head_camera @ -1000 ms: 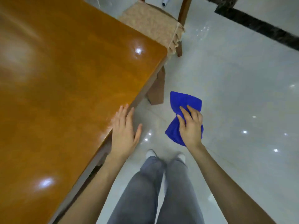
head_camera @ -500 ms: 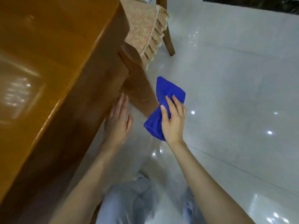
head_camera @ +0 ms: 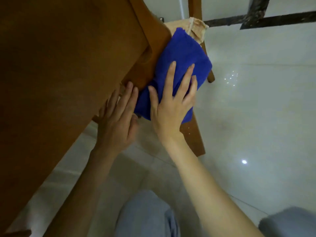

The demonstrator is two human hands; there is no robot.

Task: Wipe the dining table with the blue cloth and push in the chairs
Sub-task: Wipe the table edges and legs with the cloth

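The blue cloth (head_camera: 184, 53), a soft, nappy fabric bunched into thick folds, lies against the upper part of the table leg (head_camera: 193, 137), a flat-faced post of orange-brown wood that slants down to the floor. The right hand (head_camera: 172, 106) rests flat on the cloth with its fingers (head_camera: 171, 77) splayed and nearly straight and the thumb stretched out alongside, pressing the fabric onto the wood rather than curling round it. The left hand (head_camera: 116, 120) sits just beside it, fingers straight and close together, their tips touching the wood where the leg meets the broad, smooth side of the dining table (head_camera: 68, 82); it holds nothing. Behind the cloth a chair (head_camera: 210, 76) shows in part: a slim wooden leg, an upright post, and a beige woven seat cushion (head_camera: 196, 29) with a frilled edge that the cloth's top corner overlaps in this view. The floor (head_camera: 256, 117) is glossy white tile with pinpoint light reflections, crossed near the top by dark veined stone strips (head_camera: 273, 17). Grey trousers (head_camera: 147, 216) of soft fabric fill the bottom edge.
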